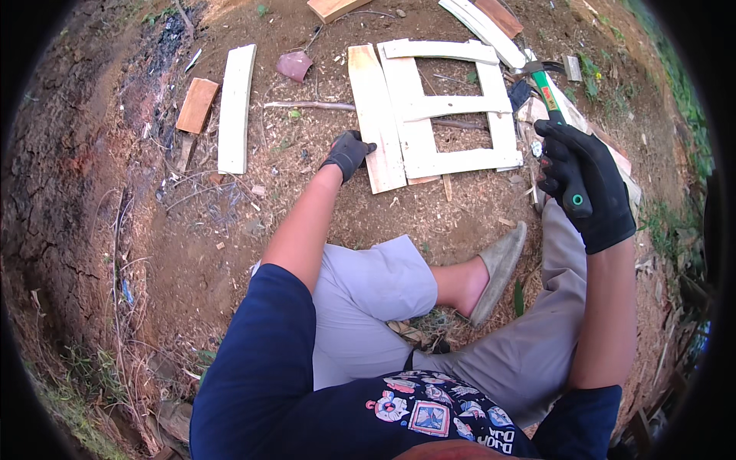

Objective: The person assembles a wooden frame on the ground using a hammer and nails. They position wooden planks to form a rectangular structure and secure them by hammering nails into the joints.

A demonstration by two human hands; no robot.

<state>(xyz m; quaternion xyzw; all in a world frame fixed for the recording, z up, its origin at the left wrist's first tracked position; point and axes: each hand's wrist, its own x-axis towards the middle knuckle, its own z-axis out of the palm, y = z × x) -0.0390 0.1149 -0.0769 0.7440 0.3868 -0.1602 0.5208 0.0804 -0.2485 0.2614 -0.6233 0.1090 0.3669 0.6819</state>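
Observation:
My right hand (579, 180), in a black glove, is wrapped round the handle of a claw hammer (546, 90) with a green and black grip. The hammer head is raised toward the far right, beside the wooden frame. My left hand (349, 156), also gloved, grips the left edge of a pale wooden board (374, 115), with a fingertip over its top face. That board lies along the left side of a wooden frame (495, 115) made of two uprights and three crosspieces. The fingers under the board's edge are partly hidden.
To the left lie a pale plank (237, 111) and a short brown wood block (197, 105). A reddish fragment (294, 67) and a thin stick (310, 105) rest on the sawdust-strewn soil. Another long pale plank (483, 29) lies beyond the frame. My slippered foot (498, 272) is just nearer than the frame.

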